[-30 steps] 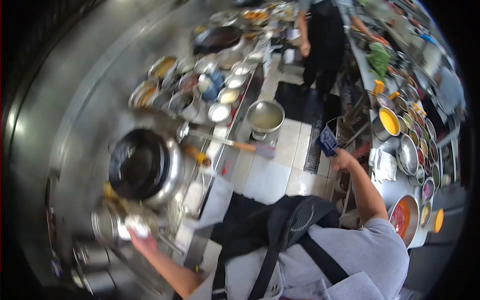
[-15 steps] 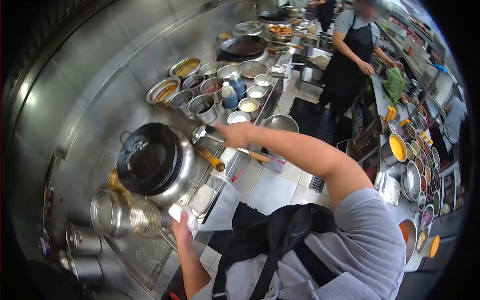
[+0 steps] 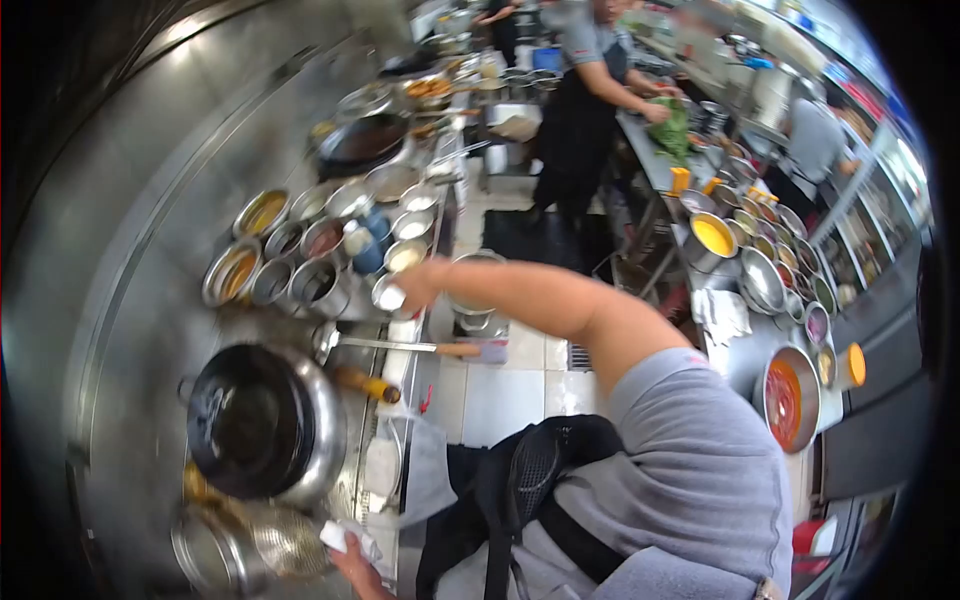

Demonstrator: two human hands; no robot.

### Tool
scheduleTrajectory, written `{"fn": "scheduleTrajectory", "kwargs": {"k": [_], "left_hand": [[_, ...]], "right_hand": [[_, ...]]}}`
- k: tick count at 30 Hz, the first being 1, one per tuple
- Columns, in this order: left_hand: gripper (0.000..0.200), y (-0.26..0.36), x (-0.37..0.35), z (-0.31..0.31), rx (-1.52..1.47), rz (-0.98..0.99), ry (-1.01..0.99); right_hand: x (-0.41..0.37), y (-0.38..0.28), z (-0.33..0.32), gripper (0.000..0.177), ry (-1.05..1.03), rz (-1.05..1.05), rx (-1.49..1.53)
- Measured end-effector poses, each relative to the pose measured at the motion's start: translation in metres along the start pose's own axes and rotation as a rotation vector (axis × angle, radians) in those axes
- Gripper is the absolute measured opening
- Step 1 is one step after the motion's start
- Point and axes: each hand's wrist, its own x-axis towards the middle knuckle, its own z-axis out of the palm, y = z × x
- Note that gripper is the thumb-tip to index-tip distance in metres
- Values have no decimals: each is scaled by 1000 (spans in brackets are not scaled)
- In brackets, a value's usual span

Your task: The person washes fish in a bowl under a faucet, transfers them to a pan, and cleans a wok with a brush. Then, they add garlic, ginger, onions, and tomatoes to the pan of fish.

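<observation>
My left hand (image 3: pixel 357 568), at the bottom edge of view, is closed on a folded white cloth (image 3: pixel 352 541), beside a perforated metal strainer (image 3: pixel 290 540). My right arm stretches across the counter, and my right hand (image 3: pixel 422 284) is blurred over a small metal pot of white contents (image 3: pixel 388 294). Its fingers are smeared, so I cannot make out whether they hold anything. Below that hand lies a long-handled utensil (image 3: pixel 400 346) with a wooden grip. A dark wok (image 3: pixel 248 420) rests on the stove to the left, with a bamboo brush (image 3: pixel 368 384) beside it.
Several metal pots of sauces (image 3: pixel 322 240) and blue-filled bottles (image 3: pixel 362 248) crowd the counter behind. A lidless pot (image 3: pixel 205 550) stands at lower left. Across the aisle, a person in a dark apron (image 3: pixel 575 120) handles leafy greens (image 3: pixel 672 130) near bowls and a red-filled basin (image 3: pixel 782 400).
The view has turned, shifting the stove left and down. My right hand has moved from above the long-handled utensil to the small pot. The co-worker's hands now touch the greens.
</observation>
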Motion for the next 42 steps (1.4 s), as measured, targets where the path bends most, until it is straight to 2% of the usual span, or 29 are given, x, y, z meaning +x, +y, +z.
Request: {"fn": "scheduleTrajectory", "kwargs": {"k": [1,2,3,4,8,10,12,16,19,20,22,24,25,26,27,28,29,30,31,33,37,39,42], "left_hand": [[44,10,14,12,-31,19,-52],[44,12,32,22,-34,27,-90],[45,13,47,27,-18,20,-77],[46,16,59,29,1,11,-55],[49,29,78,54,24,51,-134],[48,24,81,54,44,34,-165],[46,8,86,52,16,32,-173],[50,-8,88,59,67,-78,-156],[55,-10,99,74,146,-116,-231],[57,-21,110,73,145,-132,-260],[56,-33,124,77,130,-128,-282],[55,-17,116,104,67,-121,-272],[54,-16,122,115,43,-102,-343],[54,-18,123,118,30,-103,-403],[51,-4,113,127,158,-109,-318],[48,-8,117,125,342,-214,-210],[48,-37,143,109,91,-210,-430],[52,-23,136,131,-12,-240,-399],[52,-9,125,148,-32,-212,-375],[43,13,113,181,-137,-64,-305],[45,16,120,226,-127,7,-360],[40,26,107,268,-87,38,-285],[38,14,96,322,-86,-120,-279]], "right_hand": [[13,-2,26,44,104,-67,-143],[21,-2,47,51,97,-219,-159],[12,-7,63,62,14,-150,-16],[1,-10,69,61,-91,-100,33],[-51,39,114,64,-203,-79,6],[-37,131,190,61,-259,-21,45],[-100,120,165,59,-378,288,243],[-112,139,170,65,-218,327,366],[-129,105,155,69,-168,358,432],[-132,101,154,74,-230,332,398],[-137,107,173,78,-219,327,381],[-158,109,176,85,-214,369,395],[-143,186,246,86,-132,-93,26],[-128,263,316,87,142,-484,-405],[-157,200,250,90,-556,9,-152],[-174,173,299,90,-605,-59,-75],[-190,181,303,88,-474,172,201],[-202,214,267,86,-301,422,416],[-218,204,246,82,-193,513,549],[-243,198,208,78,-80,524,704],[-266,253,178,75,133,460,559],[-277,284,170,74,133,434,548],[-292,328,160,72,110,389,511]]}}
